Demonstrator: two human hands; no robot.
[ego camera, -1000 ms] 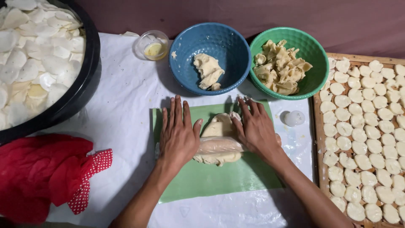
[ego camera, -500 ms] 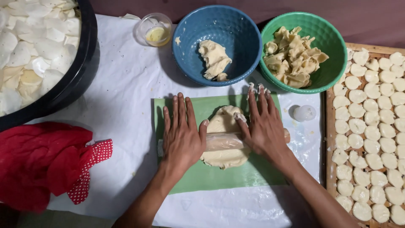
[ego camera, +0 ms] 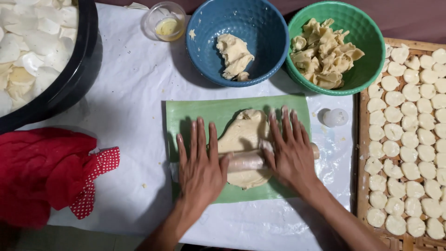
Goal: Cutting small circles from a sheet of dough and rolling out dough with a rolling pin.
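Note:
A flattened sheet of pale dough lies on a green mat in the middle of the table. Across the dough lies a thin rolling pin wrapped in clear film. My left hand presses flat on the pin's left part, fingers stretched out. My right hand presses flat on its right part; the pin's end pokes out beyond it. Both palms hide most of the pin.
Behind the mat stand a blue bowl with a dough lump and a green bowl with dough scraps. A wooden tray of several round dough discs is at right. A black pan, small glass cup, white cutter and red cloth are nearby.
Both hands have rolled the pin forward and back over the dough. The dough sheet has spread a little longer toward the bowls.

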